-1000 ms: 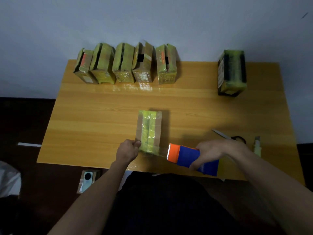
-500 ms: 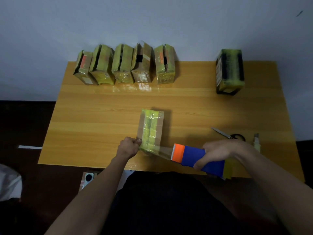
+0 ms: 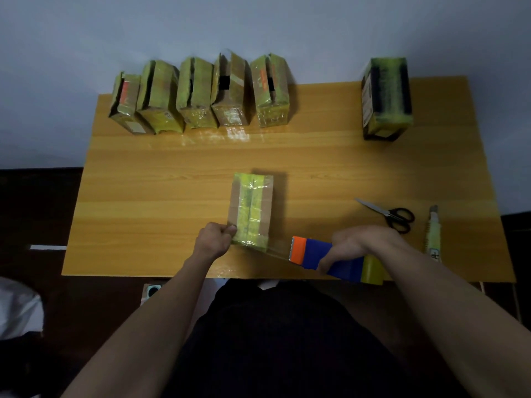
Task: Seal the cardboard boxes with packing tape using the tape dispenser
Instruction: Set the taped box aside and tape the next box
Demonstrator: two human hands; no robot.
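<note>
A small cardboard box (image 3: 250,206) with yellow-green tape along its top seam lies near the middle of the wooden table (image 3: 172,179). My left hand (image 3: 214,239) grips the box's near left corner with curled fingers. My right hand (image 3: 352,247) grips a blue tape dispenser (image 3: 321,252) with an orange head and a yellowish tape roll at its back. The dispenser is just right of the box's near end, and a clear strip of tape (image 3: 275,249) stretches from the box to its head.
Several taped boxes (image 3: 198,93) with open slits stand in a row along the far left edge. A larger dark box (image 3: 386,97) stands at the far right. Scissors (image 3: 388,215) and a utility knife (image 3: 432,234) lie right of my right hand.
My right hand has pulled the dispenser rightward and toward me, away from the box, drawing out a strip of tape. My left hand stayed on the box corner.
</note>
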